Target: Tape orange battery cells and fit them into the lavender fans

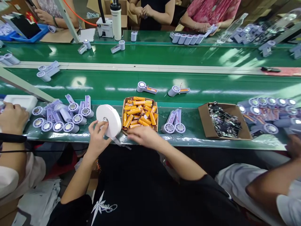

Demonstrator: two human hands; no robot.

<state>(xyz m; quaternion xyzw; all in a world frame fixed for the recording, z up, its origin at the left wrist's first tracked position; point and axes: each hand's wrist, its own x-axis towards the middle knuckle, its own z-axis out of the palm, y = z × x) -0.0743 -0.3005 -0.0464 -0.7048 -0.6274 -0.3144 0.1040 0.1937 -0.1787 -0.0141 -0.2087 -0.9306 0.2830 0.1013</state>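
My left hand (98, 135) has its fingers wrapped at the centre and near face of a large white tape roll (113, 121), which stands tilted at the bench edge with a loose strip hanging below. My right hand (143, 136) is over the near edge of a cardboard box (157, 124) full of orange cylindrical cells (141, 113); its fingertips are blurred, and whether they hold anything does not show. Right of the box lie two lilac fan housings (174, 127). Many similar housings (64, 117) are heaped left of the roll.
A box of dark circuit boards (224, 121) stands to the right, beside more housings (270, 102). Two units with orange cells lie on the green conveyor (105, 84) ahead. Co-workers' arms (14, 125) are at both sides, and people stand across the line.
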